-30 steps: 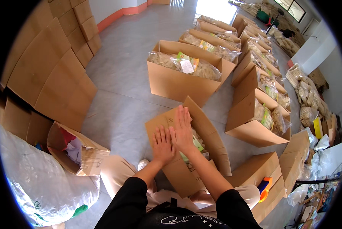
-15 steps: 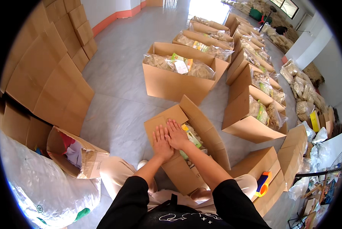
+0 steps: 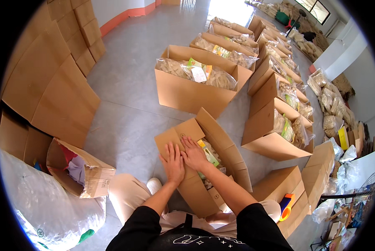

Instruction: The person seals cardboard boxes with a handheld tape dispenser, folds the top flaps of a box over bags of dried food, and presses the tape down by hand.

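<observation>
Between my knees stands a cardboard box (image 3: 200, 194) with its left flap and far flap folded inward and the long right flap (image 3: 227, 144) standing up. Under the flaps, packets with green and yellow labels (image 3: 211, 155) show through the gap. My left hand (image 3: 173, 165) lies flat on the left flap, fingers stretched out. My right hand (image 3: 193, 154) rests beside it, also flat, with its fingertips where the left and far flaps meet. Neither hand holds anything.
Open boxes of bagged goods (image 3: 196, 90) stand in rows ahead and to the right. An orange and blue tape dispenser (image 3: 286, 207) sits on a closed box (image 3: 277, 184) by my right knee. To the left are a small open box (image 3: 97, 180), a plastic sack (image 3: 49, 209) and stacked cartons (image 3: 41, 79).
My hands have moved apart from overlapping to lying side by side. The left hand has shifted slightly left and nearer along the flap; the right hand is a little lower.
</observation>
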A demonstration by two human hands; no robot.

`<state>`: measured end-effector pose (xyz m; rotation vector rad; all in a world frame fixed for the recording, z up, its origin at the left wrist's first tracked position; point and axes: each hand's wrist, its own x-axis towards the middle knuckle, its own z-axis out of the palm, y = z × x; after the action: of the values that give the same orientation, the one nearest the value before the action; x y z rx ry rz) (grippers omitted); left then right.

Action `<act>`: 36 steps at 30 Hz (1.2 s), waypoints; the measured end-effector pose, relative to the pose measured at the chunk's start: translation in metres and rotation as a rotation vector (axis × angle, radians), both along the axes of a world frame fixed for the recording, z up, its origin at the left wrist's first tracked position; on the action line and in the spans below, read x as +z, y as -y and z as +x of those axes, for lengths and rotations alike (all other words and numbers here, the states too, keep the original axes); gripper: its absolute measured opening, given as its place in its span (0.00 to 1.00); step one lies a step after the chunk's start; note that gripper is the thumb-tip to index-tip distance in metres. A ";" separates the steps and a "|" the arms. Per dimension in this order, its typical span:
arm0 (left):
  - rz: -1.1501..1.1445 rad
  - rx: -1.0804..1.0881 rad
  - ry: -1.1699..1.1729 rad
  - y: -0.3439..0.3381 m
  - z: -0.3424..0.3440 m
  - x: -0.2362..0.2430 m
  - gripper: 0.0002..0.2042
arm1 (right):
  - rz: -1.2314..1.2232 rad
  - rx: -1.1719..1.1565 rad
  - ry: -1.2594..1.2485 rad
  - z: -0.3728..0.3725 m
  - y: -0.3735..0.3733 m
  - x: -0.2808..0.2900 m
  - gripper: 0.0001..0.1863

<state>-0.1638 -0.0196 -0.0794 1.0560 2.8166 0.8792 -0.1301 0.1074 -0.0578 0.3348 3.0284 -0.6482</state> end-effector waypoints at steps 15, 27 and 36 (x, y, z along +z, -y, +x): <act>-0.149 -0.067 -0.126 -0.015 -0.007 -0.006 0.30 | -0.354 -0.120 -0.309 0.008 -0.004 0.024 0.25; -0.155 -0.080 -0.098 -0.017 -0.008 -0.001 0.32 | -1.083 -0.697 0.050 0.151 -0.081 0.008 0.39; -0.184 -0.167 -0.110 0.006 -0.016 0.002 0.32 | -0.520 -0.584 -0.152 0.142 -0.006 -0.020 0.33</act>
<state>-0.1801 -0.0252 -0.0770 1.3232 2.7758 0.5520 0.0124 0.1132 -0.0779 1.1907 2.7167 -1.5016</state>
